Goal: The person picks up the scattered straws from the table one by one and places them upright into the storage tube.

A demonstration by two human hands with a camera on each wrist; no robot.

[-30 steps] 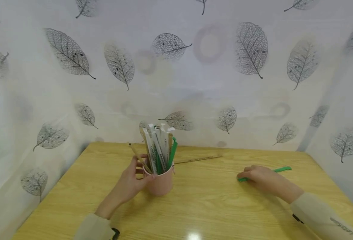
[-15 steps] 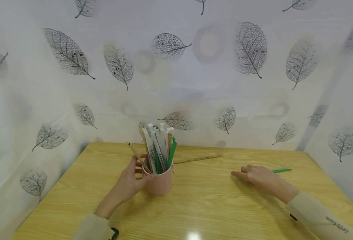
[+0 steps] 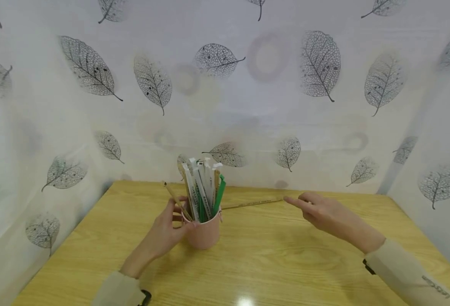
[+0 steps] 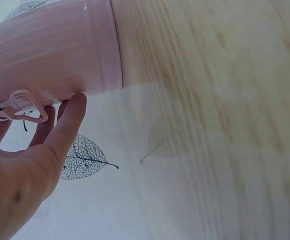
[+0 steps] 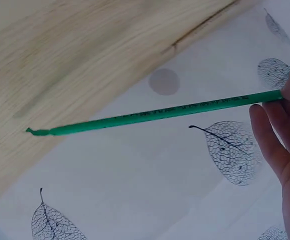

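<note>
A small pink metal bucket (image 3: 203, 236) stands on the table, packed with upright wrapped straws: white ones (image 3: 210, 187), brown ones and a green one (image 3: 219, 196). My left hand (image 3: 161, 236) grips the bucket's left side, thumb at the front of the rim and fingers behind; its wire handle (image 4: 30, 106) shows in the left wrist view. My right hand (image 3: 326, 212) pinches one end of a green wrapped straw (image 5: 155, 114), raised off the table. In the head view that straw is hidden by the hand. A brown wrapped straw (image 3: 253, 204) lies behind the bucket, its right end by my right fingertips.
The wooden table (image 3: 271, 263) is bounded at the back and sides by a white cloth (image 3: 240, 106) printed with leaves. One brown straw (image 3: 176, 199) leans out of the bucket to the left, over my left hand.
My right hand has picked the green straw up from the table's right side and moved up and left, toward the brown straw's end. The left hand and bucket have stayed put.
</note>
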